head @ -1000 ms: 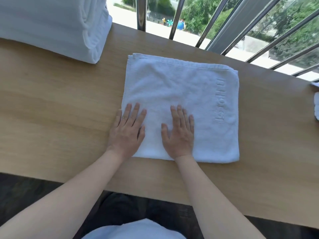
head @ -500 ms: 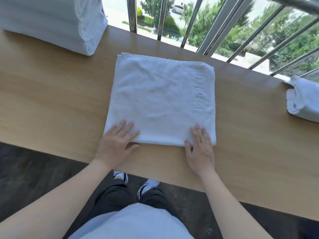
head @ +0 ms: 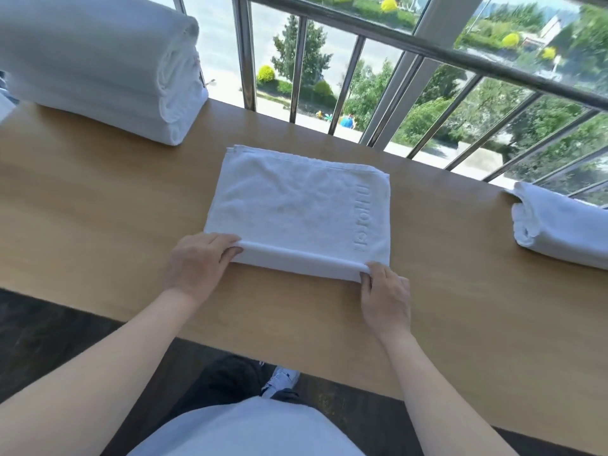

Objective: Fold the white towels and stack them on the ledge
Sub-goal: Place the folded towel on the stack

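A white towel (head: 296, 205), folded to a square with embossed lettering along its right side, lies in the middle of the wooden ledge (head: 98, 225). Its near edge is lifted a little off the wood. My left hand (head: 197, 261) grips the near left corner, fingers curled over the top. My right hand (head: 385, 291) pinches the near right corner. A tall stack of folded white towels (head: 98, 70) stands at the ledge's back left.
Another white towel (head: 562, 225), loosely folded, lies at the right end of the ledge. Behind the ledge runs a metal railing (head: 427, 51) in front of a window. The ledge's near edge drops to a dark floor where my legs stand.
My hands slid from flat on the towel's middle outward to its near corners. They now grip those corners and have raised the near edge.
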A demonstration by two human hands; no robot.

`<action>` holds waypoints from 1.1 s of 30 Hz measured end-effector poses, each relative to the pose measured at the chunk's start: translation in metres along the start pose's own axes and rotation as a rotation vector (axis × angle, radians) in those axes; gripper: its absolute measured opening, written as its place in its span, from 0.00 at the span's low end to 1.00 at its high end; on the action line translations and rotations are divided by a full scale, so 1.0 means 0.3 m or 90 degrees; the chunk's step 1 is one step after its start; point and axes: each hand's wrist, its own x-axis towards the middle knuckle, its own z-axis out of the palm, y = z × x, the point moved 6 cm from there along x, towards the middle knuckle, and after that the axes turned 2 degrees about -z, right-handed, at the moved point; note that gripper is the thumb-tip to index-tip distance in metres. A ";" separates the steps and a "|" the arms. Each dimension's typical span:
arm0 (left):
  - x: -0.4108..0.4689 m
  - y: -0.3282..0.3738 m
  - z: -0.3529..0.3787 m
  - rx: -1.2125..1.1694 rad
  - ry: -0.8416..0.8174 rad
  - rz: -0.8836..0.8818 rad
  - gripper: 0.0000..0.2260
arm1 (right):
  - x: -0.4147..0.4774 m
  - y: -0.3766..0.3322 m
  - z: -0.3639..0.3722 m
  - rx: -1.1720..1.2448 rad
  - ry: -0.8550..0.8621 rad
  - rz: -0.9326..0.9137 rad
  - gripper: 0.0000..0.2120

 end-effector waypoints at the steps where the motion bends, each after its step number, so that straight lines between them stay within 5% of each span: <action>1: 0.033 -0.011 -0.006 0.003 0.015 -0.007 0.10 | 0.035 -0.004 -0.015 0.010 0.018 0.005 0.04; 8: 0.333 -0.048 -0.040 -0.026 0.073 0.008 0.18 | 0.348 -0.069 -0.056 -0.115 0.037 0.020 0.18; 22: 0.830 -0.217 0.292 -0.105 -0.140 0.002 0.10 | 0.850 -0.100 0.091 -0.228 -0.101 0.168 0.16; 25: 0.831 -0.201 0.311 -0.067 -0.089 0.033 0.09 | 0.831 -0.110 0.120 -0.257 -0.071 0.202 0.21; 29: 0.731 -0.049 0.295 -0.099 -0.024 0.022 0.16 | 0.721 -0.296 0.196 -0.129 0.017 0.035 0.22; 33: 0.585 0.101 0.395 -0.124 -0.239 0.004 0.24 | 0.643 -0.416 0.358 -0.072 -0.164 -0.048 0.26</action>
